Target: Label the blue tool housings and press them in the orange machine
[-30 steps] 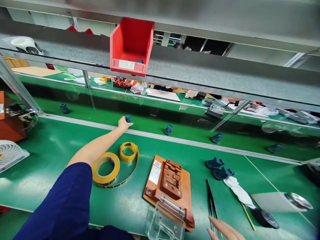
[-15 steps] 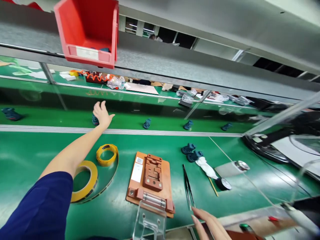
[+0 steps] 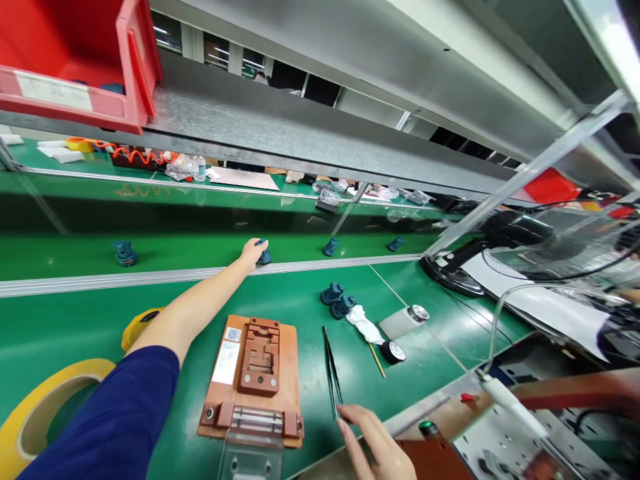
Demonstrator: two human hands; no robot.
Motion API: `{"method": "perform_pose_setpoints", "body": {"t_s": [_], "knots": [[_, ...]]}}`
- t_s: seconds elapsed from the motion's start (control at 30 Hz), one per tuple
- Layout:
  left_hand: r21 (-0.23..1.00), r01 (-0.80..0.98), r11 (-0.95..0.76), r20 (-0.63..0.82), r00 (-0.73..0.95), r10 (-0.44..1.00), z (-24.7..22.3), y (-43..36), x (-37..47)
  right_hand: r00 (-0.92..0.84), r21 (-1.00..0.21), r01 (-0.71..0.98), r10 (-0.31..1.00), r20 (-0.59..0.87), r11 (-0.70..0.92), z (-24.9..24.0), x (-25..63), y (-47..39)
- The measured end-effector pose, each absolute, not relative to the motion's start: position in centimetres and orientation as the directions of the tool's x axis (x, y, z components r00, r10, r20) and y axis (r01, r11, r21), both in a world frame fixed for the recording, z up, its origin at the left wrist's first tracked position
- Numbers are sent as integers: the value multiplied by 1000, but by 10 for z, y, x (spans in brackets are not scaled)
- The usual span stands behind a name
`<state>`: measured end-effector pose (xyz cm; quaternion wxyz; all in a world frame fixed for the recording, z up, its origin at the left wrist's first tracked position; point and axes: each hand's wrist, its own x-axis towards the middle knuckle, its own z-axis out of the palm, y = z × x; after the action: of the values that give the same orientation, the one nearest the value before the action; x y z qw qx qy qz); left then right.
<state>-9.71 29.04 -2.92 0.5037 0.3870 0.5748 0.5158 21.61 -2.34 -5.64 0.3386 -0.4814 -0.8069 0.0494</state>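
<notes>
My left hand (image 3: 253, 254) is stretched out to the belt behind the metal rail, its fingers closed round a dark blue part (image 3: 265, 257). Other such parts stand on the belt, one at the left (image 3: 125, 253) and one to the right (image 3: 331, 247). At the front edge, my right hand (image 3: 373, 440) has its fingertips at the lower end of the black tweezers (image 3: 331, 370); whether they grip them is unclear. Between my arms lies a brown fixture (image 3: 260, 357) on an orange board, its clear lid folded toward me.
Two more blue parts (image 3: 343, 307), a white cloth (image 3: 365, 325), a bottle (image 3: 404, 322) and a round gauge (image 3: 393, 352) lie at the right. Yellow tape rolls (image 3: 30, 413) sit under my left arm. A red bin (image 3: 107, 110) overhangs from the shelf.
The view has swung to the right. My left hand has moved right along the belt and its spread fingers have closed on a blue part. My right hand has come to the tweezers' end.
</notes>
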Motion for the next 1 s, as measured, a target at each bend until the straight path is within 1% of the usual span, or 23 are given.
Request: {"method": "perform_pose_setpoints", "body": {"t_s": [0.07, 0.13, 0.23, 0.27, 0.33, 0.43, 0.47, 0.53, 0.6, 0.63, 0.67, 0.73, 0.8, 0.87, 0.93, 1.0], "knots": [[963, -186, 194, -206, -48, 977, -17, 276, -95, -272, -472, 723, 836, 477, 505, -48, 203, -5], [933, -269, 239, -222, 93, 971, -7, 254, -92, -291, -534, 667, 842, 454, 519, -38, 182, 21], [884, -330, 330, -254, 253, 934, 1, 209, -85, -289, -615, 561, 827, 482, 554, -24, 144, 62], [869, -335, 363, -271, 291, 918, 1, 193, -82, -296, -631, 532, 822, 486, 565, -19, 131, 74], [842, -326, 429, -318, 341, 885, 0, 164, -76, -389, -639, 471, 793, 469, 609, -10, 108, 93], [813, -307, 495, -388, 349, 853, -3, 131, -73, -538, -675, 359, 734, 415, 645, -5, 88, 106], [829, -287, 480, -396, 305, 866, -3, 123, -75, -560, -689, 336, 725, 401, 642, -7, 86, 106], [893, -208, 399, -375, 147, 915, -2, 110, -86, -579, -715, 337, 734, 356, 613, -14, 88, 104], [946, -97, 310, -312, -2, 950, 2, 97, -102, -602, -732, 381, 753, 268, 565, -27, 94, 100], [958, -54, 281, -283, -34, 958, 5, 89, -112, -613, -737, 401, 757, 224, 543, -34, 97, 97], [963, -29, 268, -269, -30, 963, 10, 79, -122, -624, -742, 413, 758, 192, 528, -41, 99, 96], [963, 23, 270, -270, 3, 963, 19, 55, -139, -637, -748, 409, 750, 175, 522, -52, 103, 94], [947, 103, 303, -306, 21, 952, 25, 25, -152, -668, -738, 389, 721, 186, 551, -60, 103, 95], [920, 220, 326, -346, 61, 936, 25, -8, -158, -721, -719, 382, 674, 161, 581, -66, 103, 96], [897, 327, 297, -362, 159, 919, 14, -42, -156, -765, -708, 385, 634, 115, 592, -69, 103, 94], [900, 339, 274, -377, 289, 880, -5, -74, -146, -756, -707, 386, 643, 125, 592, -74, 107, 89]]}}
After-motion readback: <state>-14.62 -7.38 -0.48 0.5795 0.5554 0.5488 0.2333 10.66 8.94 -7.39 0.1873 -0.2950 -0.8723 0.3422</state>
